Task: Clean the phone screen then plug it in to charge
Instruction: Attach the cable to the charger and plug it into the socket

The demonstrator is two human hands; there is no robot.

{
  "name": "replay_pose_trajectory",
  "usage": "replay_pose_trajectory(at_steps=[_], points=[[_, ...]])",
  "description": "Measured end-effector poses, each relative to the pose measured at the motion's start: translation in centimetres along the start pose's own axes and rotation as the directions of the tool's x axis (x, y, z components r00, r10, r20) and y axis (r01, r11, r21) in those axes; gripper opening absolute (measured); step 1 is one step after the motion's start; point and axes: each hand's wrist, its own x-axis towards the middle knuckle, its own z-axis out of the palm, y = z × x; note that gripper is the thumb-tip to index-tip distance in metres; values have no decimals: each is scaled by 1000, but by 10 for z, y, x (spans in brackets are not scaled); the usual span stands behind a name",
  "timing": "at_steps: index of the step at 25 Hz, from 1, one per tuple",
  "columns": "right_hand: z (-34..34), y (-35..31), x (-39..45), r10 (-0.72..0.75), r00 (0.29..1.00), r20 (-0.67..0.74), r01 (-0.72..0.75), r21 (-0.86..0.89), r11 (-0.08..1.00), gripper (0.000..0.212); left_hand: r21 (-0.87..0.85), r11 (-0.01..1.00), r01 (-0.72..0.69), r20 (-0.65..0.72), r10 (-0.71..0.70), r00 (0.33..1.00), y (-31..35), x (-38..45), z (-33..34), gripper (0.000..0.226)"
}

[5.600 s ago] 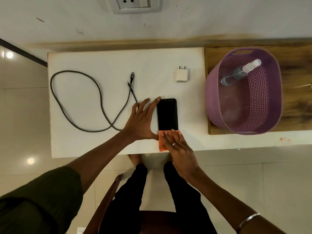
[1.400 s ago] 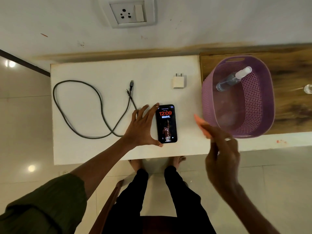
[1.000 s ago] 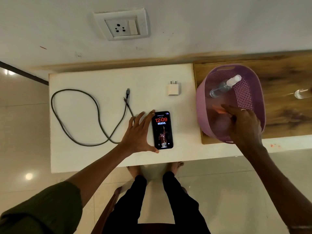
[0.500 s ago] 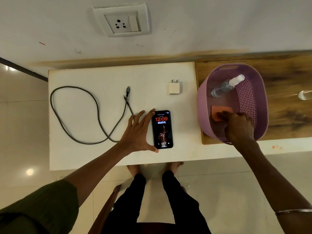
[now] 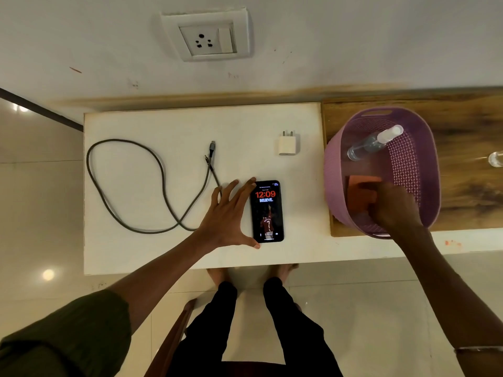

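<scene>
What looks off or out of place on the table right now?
Nothing is spilled or damaged. The cable lies loose, connected to neither the adapter nor the phone. The wall is scuffed.

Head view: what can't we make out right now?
- Right hand: its fingers are hidden behind the hand inside the basket, so grip on the orange cloth is unclear.
- Clear object: cut off by the right edge, blurred.
- Cable connectors: too small to identify.
- Phone: smudges not discernible.

Olive-green sleeve (image 5: pixel 68 338) left arm; black trousers (image 5: pixel 253 322); metal bangle (image 5: pixel 479 349) right wrist; bare feet (image 5: pixel 217 274).
</scene>
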Motion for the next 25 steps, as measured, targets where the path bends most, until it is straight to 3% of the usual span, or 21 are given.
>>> replay_pose_trajectory(at_steps=[2, 5, 9, 13, 17, 19, 21, 25], points=[[-8, -12, -9, -12, 986, -164, 24, 76, 997, 25, 2, 1000, -12, -14, 12, 1000, 0, 0, 1, 155], [-22, -42, -30, -46, 902, -430, 142, 193, 971, 26, 3, 1000, -24, -28, 24, 999, -1, -1, 2, 156], [-30, -95, -43, -196, 811, -551, 409, 295, 864, 25, 15, 1000, -20, -41, 21, 999, -3, -2, 0, 157], [-18, -140, -13, -256, 856, -450, 428, 335, 839, 33, -35, 999, 31, -308, -41, 950, -19, -2, -19, 118], [7, -162, 42, -217, 951, -219, 274, 278, 920, 51, -145, 974, 172, -594, -225, 773, -49, 10, -44, 42], [22, -166, 63, -143, 986, -91, 159, 206, 966, 61, -249, 933, 259, -565, -357, 744, -59, 19, -56, 28], [36, -167, 75, -99, 995, -21, 102, 182, 978, 65, -269, 899, 345, -487, -436, 757, -66, 28, -63, 24], [58, -162, 80, -138, 986, -95, 149, 128, 980, 64, -254, 872, 419, -415, -489, 767, -73, 39, -70, 19]])
